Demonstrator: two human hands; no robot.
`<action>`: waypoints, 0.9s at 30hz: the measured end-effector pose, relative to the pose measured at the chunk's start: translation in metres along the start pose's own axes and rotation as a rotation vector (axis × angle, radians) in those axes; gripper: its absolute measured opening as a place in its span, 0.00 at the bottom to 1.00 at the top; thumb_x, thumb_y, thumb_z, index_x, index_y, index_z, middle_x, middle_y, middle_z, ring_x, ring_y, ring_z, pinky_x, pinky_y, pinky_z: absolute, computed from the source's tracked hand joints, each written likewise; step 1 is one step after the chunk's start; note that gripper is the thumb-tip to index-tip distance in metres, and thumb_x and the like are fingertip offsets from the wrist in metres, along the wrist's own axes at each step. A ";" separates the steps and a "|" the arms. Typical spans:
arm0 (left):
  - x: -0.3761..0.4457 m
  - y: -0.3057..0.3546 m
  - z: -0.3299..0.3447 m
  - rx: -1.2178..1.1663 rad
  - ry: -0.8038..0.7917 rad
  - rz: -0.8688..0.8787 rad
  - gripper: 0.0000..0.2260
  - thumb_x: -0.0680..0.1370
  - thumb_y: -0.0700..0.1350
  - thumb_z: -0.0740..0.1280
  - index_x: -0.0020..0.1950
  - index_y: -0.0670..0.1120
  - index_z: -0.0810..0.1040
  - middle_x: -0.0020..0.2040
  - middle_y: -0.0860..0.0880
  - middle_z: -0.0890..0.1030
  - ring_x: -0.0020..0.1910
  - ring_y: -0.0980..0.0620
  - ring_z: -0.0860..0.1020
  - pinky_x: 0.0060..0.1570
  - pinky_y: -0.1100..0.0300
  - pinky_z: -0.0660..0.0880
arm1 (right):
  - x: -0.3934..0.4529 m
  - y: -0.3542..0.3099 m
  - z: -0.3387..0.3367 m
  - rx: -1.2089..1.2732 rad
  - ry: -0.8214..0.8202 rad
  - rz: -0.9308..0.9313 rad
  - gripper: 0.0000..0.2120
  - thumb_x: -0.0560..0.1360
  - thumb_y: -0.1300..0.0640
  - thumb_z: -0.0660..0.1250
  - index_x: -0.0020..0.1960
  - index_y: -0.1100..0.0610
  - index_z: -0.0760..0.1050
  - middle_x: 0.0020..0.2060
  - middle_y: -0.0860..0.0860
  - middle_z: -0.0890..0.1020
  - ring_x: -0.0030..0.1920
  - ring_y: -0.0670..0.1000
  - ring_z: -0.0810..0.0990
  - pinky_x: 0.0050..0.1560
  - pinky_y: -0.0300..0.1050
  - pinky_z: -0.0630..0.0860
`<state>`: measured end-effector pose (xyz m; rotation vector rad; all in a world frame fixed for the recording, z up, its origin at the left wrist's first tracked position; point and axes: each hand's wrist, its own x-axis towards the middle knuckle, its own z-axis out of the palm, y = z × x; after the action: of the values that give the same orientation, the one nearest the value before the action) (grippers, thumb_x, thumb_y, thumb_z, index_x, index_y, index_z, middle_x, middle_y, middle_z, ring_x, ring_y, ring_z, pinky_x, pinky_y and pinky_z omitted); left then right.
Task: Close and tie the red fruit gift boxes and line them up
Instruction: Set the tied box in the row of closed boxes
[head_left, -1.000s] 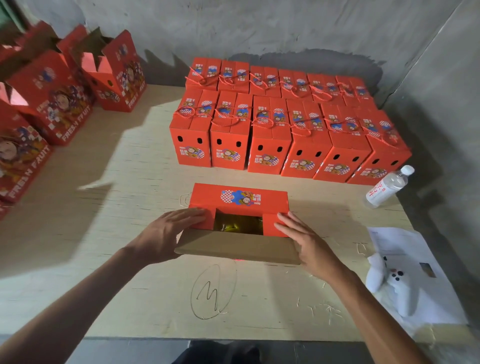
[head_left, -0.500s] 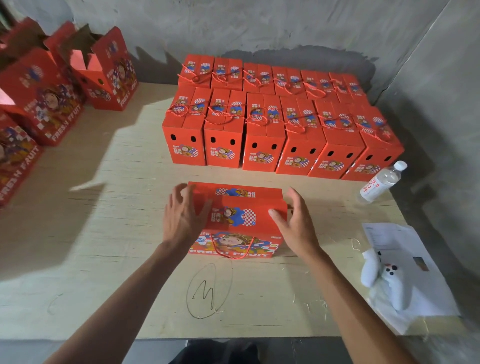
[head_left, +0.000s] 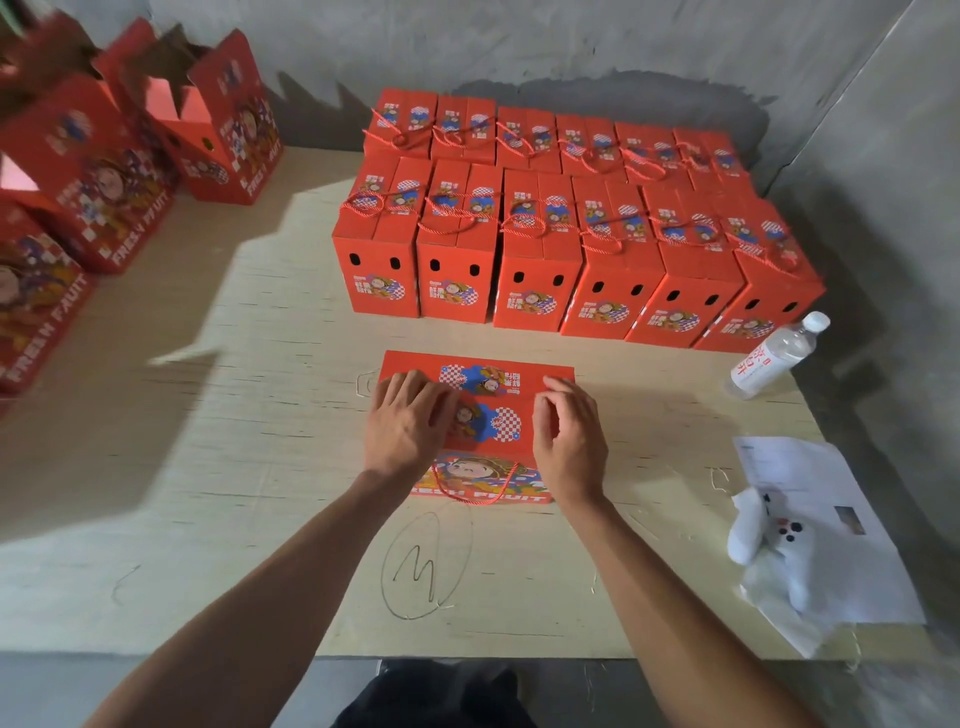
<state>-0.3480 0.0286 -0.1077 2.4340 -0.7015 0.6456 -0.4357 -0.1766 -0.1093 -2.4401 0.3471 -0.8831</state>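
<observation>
A red fruit gift box (head_left: 488, 421) stands on the plywood table (head_left: 234, 415) right in front of me, its two top flaps folded down. Its red cord handle (head_left: 474, 498) hangs loose over the front face that reads FRESH FRUIT. My left hand (head_left: 408, 423) lies flat on the left part of the lid. My right hand (head_left: 569, 439) rests on the right end of the lid with bent fingers, and I see nothing held in it. Behind the box, two rows of closed, cord-tied boxes (head_left: 545, 249) stand side by side.
Several open-topped boxes (head_left: 208, 119) stand at the far left. A water bottle (head_left: 774, 358) lies at the right, near the tied rows. A white sheet of paper (head_left: 831, 499) and a white plush toy (head_left: 769, 545) sit at the right edge. The wall is close behind.
The near flap came down over the opening, so the box top went from open to closed. Both hands moved from the flap ends onto the lid.
</observation>
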 end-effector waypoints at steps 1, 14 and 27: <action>-0.001 0.000 -0.001 0.008 0.001 0.008 0.08 0.81 0.50 0.69 0.49 0.47 0.81 0.45 0.49 0.78 0.44 0.45 0.75 0.49 0.50 0.71 | 0.001 0.000 0.001 -0.015 0.000 -0.008 0.11 0.84 0.55 0.63 0.56 0.60 0.82 0.61 0.51 0.83 0.63 0.50 0.79 0.56 0.47 0.81; 0.011 0.005 -0.011 -0.157 -0.098 -0.080 0.10 0.80 0.46 0.72 0.42 0.41 0.84 0.42 0.48 0.81 0.42 0.47 0.75 0.37 0.52 0.76 | 0.010 0.001 0.002 -0.071 -0.042 0.016 0.12 0.82 0.53 0.65 0.52 0.60 0.83 0.59 0.52 0.84 0.61 0.51 0.78 0.46 0.46 0.82; 0.023 0.011 -0.015 0.024 -0.309 -0.072 0.12 0.85 0.49 0.62 0.49 0.43 0.79 0.48 0.46 0.79 0.47 0.41 0.73 0.49 0.44 0.70 | 0.023 -0.001 0.002 -0.249 -0.265 -0.008 0.13 0.84 0.52 0.58 0.54 0.57 0.79 0.66 0.51 0.78 0.64 0.56 0.74 0.49 0.50 0.80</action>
<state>-0.3415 0.0212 -0.0793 2.5974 -0.7234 0.2519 -0.4173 -0.1841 -0.0979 -2.7474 0.3679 -0.5347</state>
